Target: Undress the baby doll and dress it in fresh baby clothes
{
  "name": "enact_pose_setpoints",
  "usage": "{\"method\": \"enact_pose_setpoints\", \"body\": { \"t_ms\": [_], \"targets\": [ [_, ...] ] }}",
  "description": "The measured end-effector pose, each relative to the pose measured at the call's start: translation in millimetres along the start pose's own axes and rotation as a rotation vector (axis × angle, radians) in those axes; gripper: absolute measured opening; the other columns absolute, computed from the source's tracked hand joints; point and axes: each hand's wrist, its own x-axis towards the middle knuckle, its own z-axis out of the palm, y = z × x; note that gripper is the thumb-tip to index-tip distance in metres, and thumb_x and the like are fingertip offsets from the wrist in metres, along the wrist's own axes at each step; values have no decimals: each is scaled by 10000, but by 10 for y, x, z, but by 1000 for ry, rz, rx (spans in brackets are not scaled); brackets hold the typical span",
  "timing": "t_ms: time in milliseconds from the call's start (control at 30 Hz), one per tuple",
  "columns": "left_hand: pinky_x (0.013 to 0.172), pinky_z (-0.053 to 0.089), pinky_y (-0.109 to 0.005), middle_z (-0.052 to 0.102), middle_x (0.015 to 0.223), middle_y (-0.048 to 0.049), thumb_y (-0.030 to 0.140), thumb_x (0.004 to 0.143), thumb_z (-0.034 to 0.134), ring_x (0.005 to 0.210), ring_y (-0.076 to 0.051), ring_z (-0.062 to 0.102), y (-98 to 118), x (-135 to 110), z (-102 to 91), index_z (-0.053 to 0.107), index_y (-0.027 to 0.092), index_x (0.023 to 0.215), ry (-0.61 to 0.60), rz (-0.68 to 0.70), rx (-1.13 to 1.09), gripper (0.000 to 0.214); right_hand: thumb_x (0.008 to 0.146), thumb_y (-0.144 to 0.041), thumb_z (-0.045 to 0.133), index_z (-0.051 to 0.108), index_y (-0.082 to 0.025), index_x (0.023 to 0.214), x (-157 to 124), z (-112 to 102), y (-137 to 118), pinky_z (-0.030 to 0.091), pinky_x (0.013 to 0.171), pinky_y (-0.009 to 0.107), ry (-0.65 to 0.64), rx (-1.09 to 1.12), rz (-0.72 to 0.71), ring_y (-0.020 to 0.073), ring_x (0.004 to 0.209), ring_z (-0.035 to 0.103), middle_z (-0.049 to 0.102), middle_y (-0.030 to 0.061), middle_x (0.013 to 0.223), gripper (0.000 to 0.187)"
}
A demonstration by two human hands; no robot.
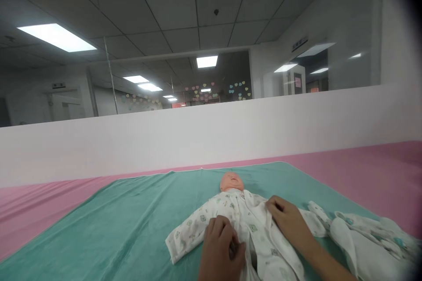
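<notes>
A baby doll (231,182) lies on its back on a teal blanket (132,224), dressed in a white printed garment (231,215) that is open down the front. My left hand (221,250) is curled on the left front edge of the garment, fingers pinched on the cloth. Over on the other side, my right hand (290,221) rests on the garment's right panel, its fingers bent and gripping the edge near the doll's chest.
The blanket lies on a pink surface (362,167) backed by a low white wall (211,131). A crumpled white printed cloth (369,237) lies to the right of the doll. Behind the wall are glass partitions and ceiling lights.
</notes>
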Motion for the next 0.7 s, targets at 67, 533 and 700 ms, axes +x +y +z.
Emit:
{"method": "enact_pose_setpoints", "body": {
  "t_ms": [67, 533, 700],
  "targets": [
    [704, 383, -322, 548, 748, -40, 97, 663, 491, 763, -183, 499, 40, 15, -41, 436, 187, 639, 3, -30, 60, 109, 787, -406, 386, 379, -209, 613, 123, -152, 214, 291, 554, 263, 109, -85, 96, 159, 602, 411, 437, -11, 599, 262],
    [609, 358, -230, 466, 709, 27, 380, 817, 422, 628, -125, 466, -485, 201, -415, 461, 197, 957, -115, -431, -361, 234, 757, -345, 394, 585, -176, 890, 358, -431, 913, 460, 736, 412, 401, -417, 67, 298, 912, 594, 619, 152, 1024, 287],
    [677, 369, -236, 488, 732, 24, 263, 772, 480, 685, -137, 491, -224, 131, -166, 466, 204, 1110, -216, -453, -228, 344, 839, -421, 370, 531, -226, 1172, 175, -55, 445, 406, 968, 430, 174, -229, -112, 270, 1197, 455, 497, 86, 1303, 418]
  ]
}}
